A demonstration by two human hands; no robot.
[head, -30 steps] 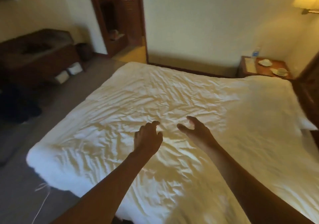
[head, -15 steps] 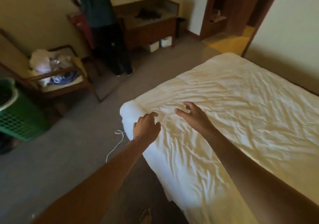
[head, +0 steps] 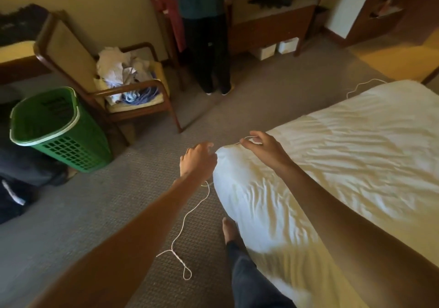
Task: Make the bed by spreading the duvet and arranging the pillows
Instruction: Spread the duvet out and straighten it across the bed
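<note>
Low in centre frame a white cord (head: 187, 215) trails up the carpet (head: 114, 212) to my left hand (head: 198, 159), its fingers curled at the corner of the duvet (head: 344, 165), holding what I cannot tell. My right hand (head: 263, 148) pinches a loop of cord just beside it. The duvet lies spread but wrinkled across the right of the frame, so I judge smoothing and the pillows, none in view, remain.

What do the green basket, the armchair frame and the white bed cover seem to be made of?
Green lattice laundry basket: moulded plastic, slightly glossy, judging by its even grid holes. Brown armchair frame: apparently varnished wood, with sheen on the curved arm. White duvet: soft matte fabric, probably cotton, creased all over.
</note>
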